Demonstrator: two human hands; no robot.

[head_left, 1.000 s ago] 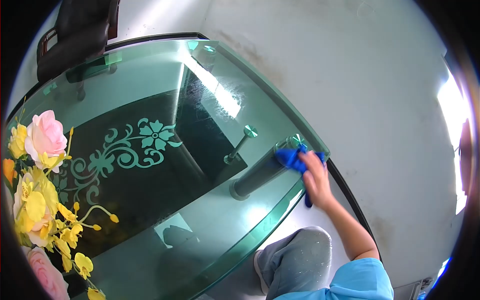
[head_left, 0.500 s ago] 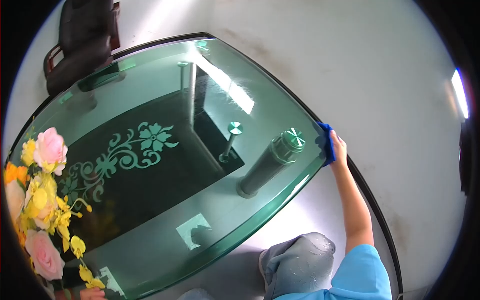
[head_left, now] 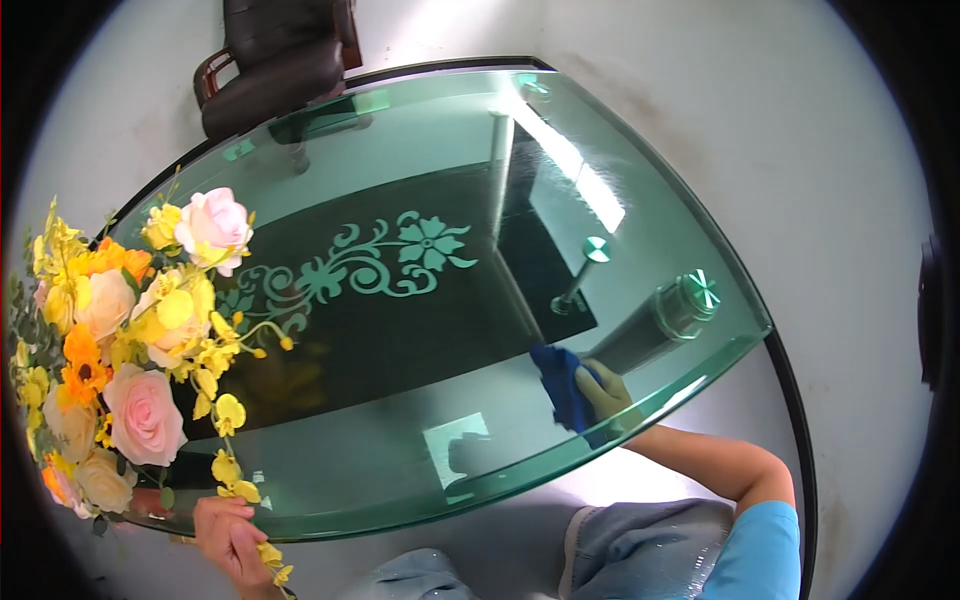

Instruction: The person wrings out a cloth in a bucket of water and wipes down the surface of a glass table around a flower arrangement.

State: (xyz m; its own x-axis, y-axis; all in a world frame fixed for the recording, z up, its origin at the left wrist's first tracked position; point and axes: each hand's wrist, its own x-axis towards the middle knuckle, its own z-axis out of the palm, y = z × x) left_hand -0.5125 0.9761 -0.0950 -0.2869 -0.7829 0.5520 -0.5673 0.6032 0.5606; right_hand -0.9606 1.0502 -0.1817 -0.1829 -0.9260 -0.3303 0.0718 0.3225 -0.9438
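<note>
My right hand [head_left: 606, 392] is closed around a dark blue cloth [head_left: 566, 388]. The hand and part of the cloth look green-tinted, as if seen through the glass near the front edge of the glass-topped table [head_left: 380, 490]. At the lower left, my left hand [head_left: 236, 540] has its fingers curled over the table's front edge. A trailing strand of yellow flowers [head_left: 228, 470] hangs down beside the fingers. The flower arrangement [head_left: 146, 415], with pink roses and yellow and orange blooms, stands on the left of the table.
A dark leather chair [head_left: 285, 75] stands at the far side. Under the glass are a thick round leg [head_left: 650, 325], a thin metal post [head_left: 578, 275] and a dark panel with a floral pattern [head_left: 430, 245]. My knees [head_left: 640, 545] are close to the front edge.
My right hand has brought the blue cloth from the table's right corner leftward to the front edge. The view has shifted left, and my left hand shows more fully at the edge.
</note>
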